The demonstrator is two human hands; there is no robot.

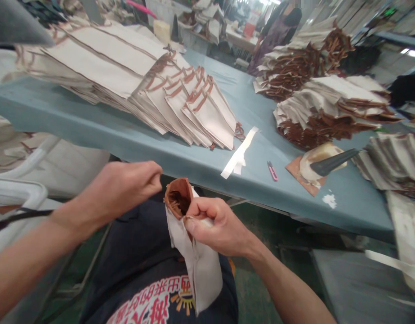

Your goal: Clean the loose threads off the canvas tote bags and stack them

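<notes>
A white fabric pouch with a brown lining [207, 274] stands open-mouthed over my lap, its long side hanging down across a dark apron with printed lettering [140, 299]. On the right edge of its mouth, my right hand [217, 225] is closed, thumb and fingers pinching the cloth. My left hand [135, 182] is a closed fist, held up just left of the mouth and apart from it. Whatever its fingers may hold is hidden. Brown cloth shows bunched inside the pouch.
Stacked white pieces with brown edging [194, 105] cover the left of the blue table [126, 144]. White strips [239, 155], pink-handled snips [272, 171] and a glue container with a dark-handled brush [315, 166] lie rightward. More fabric piles [328, 108] stand behind; a person [276, 33] is beyond.
</notes>
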